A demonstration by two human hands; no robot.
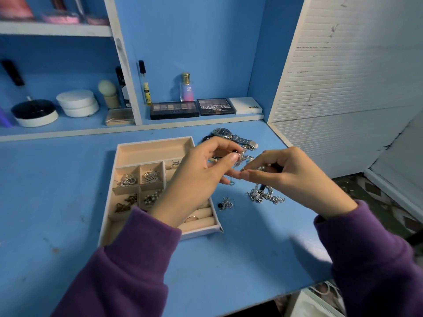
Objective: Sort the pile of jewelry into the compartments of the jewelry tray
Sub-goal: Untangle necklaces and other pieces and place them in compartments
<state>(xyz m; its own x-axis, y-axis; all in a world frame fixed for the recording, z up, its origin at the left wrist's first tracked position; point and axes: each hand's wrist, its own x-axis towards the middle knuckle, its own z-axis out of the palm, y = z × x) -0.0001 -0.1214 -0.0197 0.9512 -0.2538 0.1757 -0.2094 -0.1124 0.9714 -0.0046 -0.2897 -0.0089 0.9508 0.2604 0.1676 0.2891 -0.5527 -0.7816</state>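
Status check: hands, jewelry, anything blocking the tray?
Left hand, right hand pinch small silver piece beside tray. Watch, chain unsorted on desk. Left sleeve over tray.

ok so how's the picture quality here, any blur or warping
Head view: the centre is fairly sharp, the watch and jewelry tray read clearly; the top-left shelf items smear into blur; the wide lens makes the shelf upright lean; a soft shadow lies on the table under the right arm; the silver piece pinched between left hand and right hand is too small to identify.
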